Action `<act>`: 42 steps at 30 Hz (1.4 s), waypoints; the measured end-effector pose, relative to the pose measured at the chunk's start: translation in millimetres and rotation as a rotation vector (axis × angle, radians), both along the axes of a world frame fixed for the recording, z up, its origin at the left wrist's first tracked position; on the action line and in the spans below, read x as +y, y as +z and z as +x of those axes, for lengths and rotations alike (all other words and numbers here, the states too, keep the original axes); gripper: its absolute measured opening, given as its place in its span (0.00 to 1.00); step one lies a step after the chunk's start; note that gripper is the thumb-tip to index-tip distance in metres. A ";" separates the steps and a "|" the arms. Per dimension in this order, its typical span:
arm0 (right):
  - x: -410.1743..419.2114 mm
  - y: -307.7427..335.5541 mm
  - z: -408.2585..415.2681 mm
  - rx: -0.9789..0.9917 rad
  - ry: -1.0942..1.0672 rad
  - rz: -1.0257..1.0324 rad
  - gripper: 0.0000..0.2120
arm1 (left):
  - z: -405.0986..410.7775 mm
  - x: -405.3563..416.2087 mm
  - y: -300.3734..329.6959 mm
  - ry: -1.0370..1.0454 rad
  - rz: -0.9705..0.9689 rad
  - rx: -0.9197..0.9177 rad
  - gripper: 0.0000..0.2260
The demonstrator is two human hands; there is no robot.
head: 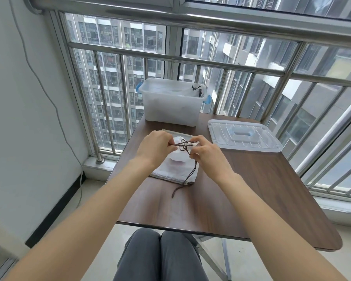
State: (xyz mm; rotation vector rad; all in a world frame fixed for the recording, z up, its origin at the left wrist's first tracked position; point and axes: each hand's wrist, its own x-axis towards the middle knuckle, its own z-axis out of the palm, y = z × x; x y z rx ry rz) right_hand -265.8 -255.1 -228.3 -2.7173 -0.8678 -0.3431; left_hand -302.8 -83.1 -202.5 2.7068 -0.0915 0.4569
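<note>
A white cloth drawstring bag (176, 169) lies flat on the brown table (251, 189), its far end partly hidden by my hands. A dark brown cord (184, 147) forms a loose knot between my hands just above the bag. My left hand (154, 148) pinches the cord's left end. My right hand (206, 154) pinches the cord on the right side of the knot. The cord's tail (187, 177) runs down over the bag and ends on the table near its front corner.
A translucent plastic storage box (170, 106) with blue handles stands at the table's far edge, dark cords showing inside. Its clear lid (243, 136) lies flat to the right. A steel railing and window (190, 57) close off the far side. My knees show below the table.
</note>
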 end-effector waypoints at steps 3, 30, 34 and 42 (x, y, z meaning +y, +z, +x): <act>0.8 -1.0 0.7 0.028 -0.027 0.036 0.07 | -0.3 2.8 0.8 0.013 -0.138 -0.035 0.11; -1.9 2.9 -5.1 0.044 -0.420 0.212 0.10 | 14.2 13.2 -39.7 0.108 -2.035 0.185 0.16; -7.2 1.4 -4.1 -0.002 -0.423 0.150 0.09 | 15.0 16.5 -39.5 0.115 -2.084 0.173 0.15; -10.9 7.2 -5.3 0.287 -0.313 0.576 0.09 | 7.7 19.9 -40.6 0.087 -2.053 0.213 0.15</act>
